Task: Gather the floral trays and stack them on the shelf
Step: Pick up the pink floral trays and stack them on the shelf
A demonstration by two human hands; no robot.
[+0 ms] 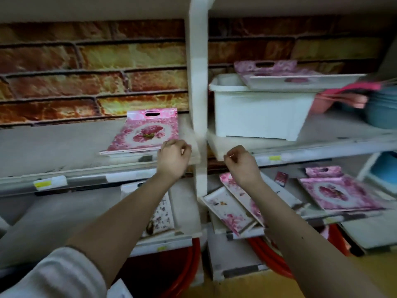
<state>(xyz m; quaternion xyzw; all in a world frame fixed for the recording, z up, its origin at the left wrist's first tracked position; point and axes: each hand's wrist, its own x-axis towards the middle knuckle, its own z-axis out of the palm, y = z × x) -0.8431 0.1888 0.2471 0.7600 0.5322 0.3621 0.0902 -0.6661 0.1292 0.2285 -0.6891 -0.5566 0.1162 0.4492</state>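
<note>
A pink floral tray (146,132) with a slot handle lies on the upper left shelf (53,145). My left hand (173,158) hovers at its near right corner, fingers curled, holding nothing that I can see. My right hand (242,164) is curled shut just right of the white upright post (198,82), in front of the shelf edge. A second floral tray (298,77) rests on top of a white bin (260,110). A third floral tray (339,192) lies on the lower right shelf. Slim floral trays (229,209) lean under my right wrist.
A patterned tray (161,214) lies on the lower left shelf. Red tubs (182,267) stand under the shelves. Pink items (348,93) and blue bowls (382,108) sit at the far right. A brick-pattern wall (86,67) backs the shelves.
</note>
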